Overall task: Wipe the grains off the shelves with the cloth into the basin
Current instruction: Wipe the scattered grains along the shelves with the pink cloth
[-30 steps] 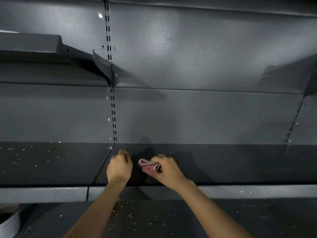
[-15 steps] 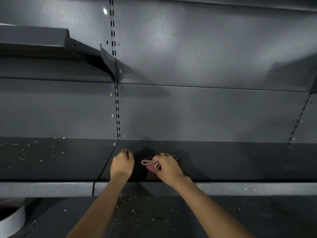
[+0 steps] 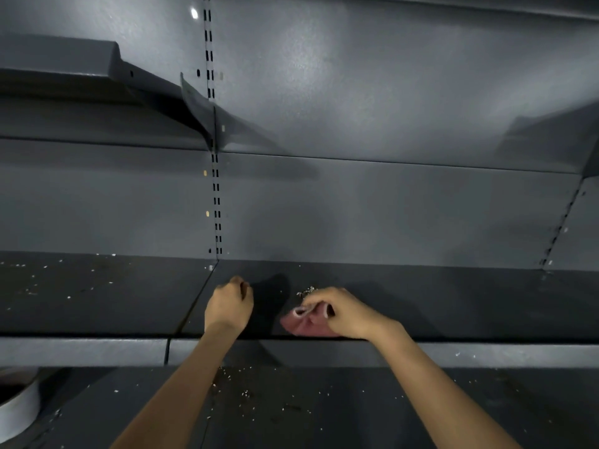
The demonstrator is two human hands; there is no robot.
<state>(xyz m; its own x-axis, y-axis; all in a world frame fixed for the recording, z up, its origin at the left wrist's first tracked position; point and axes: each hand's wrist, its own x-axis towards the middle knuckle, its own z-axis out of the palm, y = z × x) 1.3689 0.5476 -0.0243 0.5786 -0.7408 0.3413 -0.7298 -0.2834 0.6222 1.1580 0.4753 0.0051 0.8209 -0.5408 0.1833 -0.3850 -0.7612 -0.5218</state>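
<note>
On the dark grey middle shelf [image 3: 453,303], my right hand [image 3: 343,312] grips a bunched pink cloth [image 3: 304,325] near the shelf's front edge. A small heap of pale grains [image 3: 306,291] lies just behind the cloth and my fingers. My left hand [image 3: 228,307] rests on the same shelf to the left, fingers curled, and what it holds, if anything, is hidden. Scattered grains [image 3: 48,280] dot the left shelf section. More grains [image 3: 252,393] lie on the lower shelf between my forearms. The white basin [image 3: 19,406] shows at the bottom left edge.
A slotted upright [image 3: 215,189] divides the back panel. An upper shelf [image 3: 64,69] with its bracket juts out at top left. The grey front lip [image 3: 97,351] of the middle shelf runs across the view.
My right hand has drawn the cloth to the right and toward the front edge, leaving a small heap of grains visible behind it. The gap between my hands has widened.
</note>
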